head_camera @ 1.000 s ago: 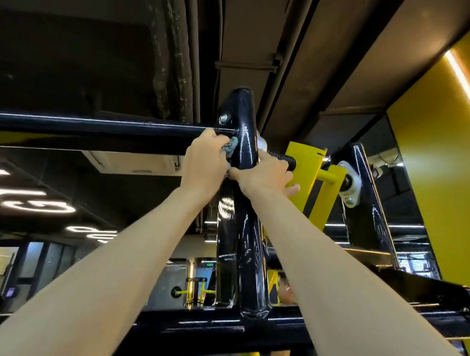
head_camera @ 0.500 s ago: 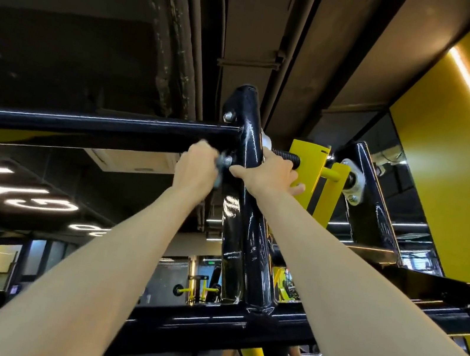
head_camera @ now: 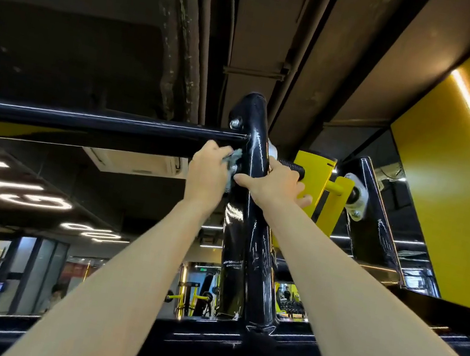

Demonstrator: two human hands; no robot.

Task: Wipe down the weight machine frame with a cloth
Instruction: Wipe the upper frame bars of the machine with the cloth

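Dark gym ceiling (head_camera: 99, 15) above the post (head_camera: 243, 241), yellow wall (head_camera: 454, 214) far right of the post, black weight machine frame (head_camera: 200, 343), long bar (head_camera: 81, 124) joining the post from the left, right hand (head_camera: 276, 186) curled round the post, left hand (head_camera: 208, 173) just left of the post, fingers squeezing a small grey cloth (head_camera: 234, 156) against the post.

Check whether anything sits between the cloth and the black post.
Nothing visible. The left hand holds the cloth against the post, just under the crossbar joint. The right hand grips the post's other side.
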